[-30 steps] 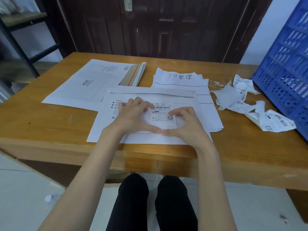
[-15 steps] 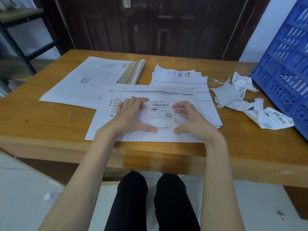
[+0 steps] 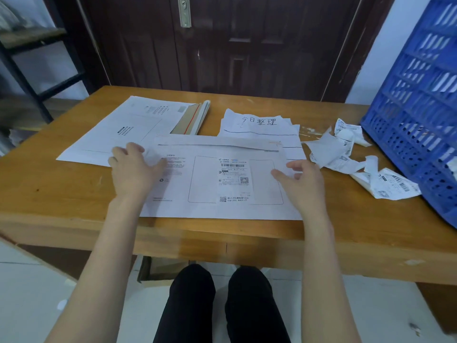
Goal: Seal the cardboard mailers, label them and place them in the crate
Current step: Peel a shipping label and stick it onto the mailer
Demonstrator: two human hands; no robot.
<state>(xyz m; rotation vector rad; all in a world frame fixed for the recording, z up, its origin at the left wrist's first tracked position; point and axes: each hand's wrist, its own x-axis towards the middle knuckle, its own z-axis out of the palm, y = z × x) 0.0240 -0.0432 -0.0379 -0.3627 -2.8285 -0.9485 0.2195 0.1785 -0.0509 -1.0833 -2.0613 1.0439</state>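
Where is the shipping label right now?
In the head view, the shipping label is stuck mid-mailer, between the hands: left hand, right hand.

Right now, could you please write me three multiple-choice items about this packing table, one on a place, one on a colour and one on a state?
1. Where does the crate stand?
A. at the table's right end
B. on the floor
C. at the table's left end

2. What colour is the crate?
A. green
B. blue
C. red

3. What is the state of the shipping label?
A. crumpled in a hand
B. lying flat on the front mailer
C. still on a roll

Answers:
1 A, it rises at the right edge of the wooden table.
2 B, its perforated walls are blue.
3 B, it lies flat inside the mailer's printed frame, between the left hand and the right hand.
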